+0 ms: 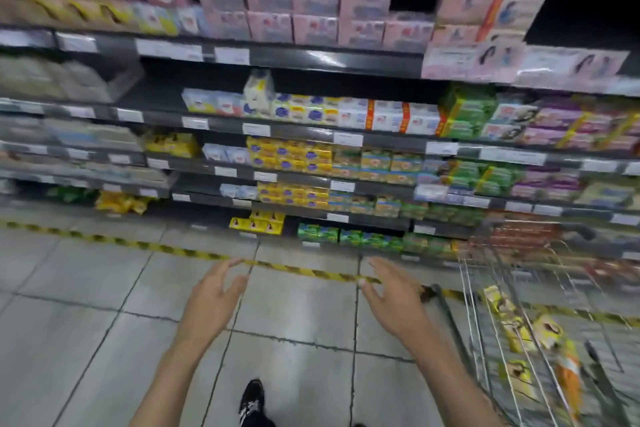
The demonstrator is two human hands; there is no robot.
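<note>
Forearms: right under the camera, both bare, both stretched out ahead.
Shoe: a black one with white marks, down on the floor between the two arms.
Left hand: open, fingers spread and loose, holding nothing and hanging in the air above the tiles.
Right hand: open too, fingers straight and slightly fanned, palm turned inward to face the left hand, and empty.
Gap: the hands are apart, with bare floor showing between them.
Cart: a wire one, just to the right of the right hand. Its dark handle is near the wrist, not touched.
Packets: yellow ones lying in the cart, off to the right of the right hand. An orange packet lies among them, closer to the camera.
Tape: a yellow-and-black stripe on the floor, running across just beyond both sets of fingertips.
Floor: grey tiles with dark joints, spreading out left of the left hand.
Shelves: several tiers rising beyond the tape, straight ahead of the hands, all blurred.
Yellow boxes: lowest tier, ahead of the left hand's fingertips.
Green boxes: same tier, ahead of the gap between the hands.
Pink boxes: high up on the top tier, well beyond both hands.
</note>
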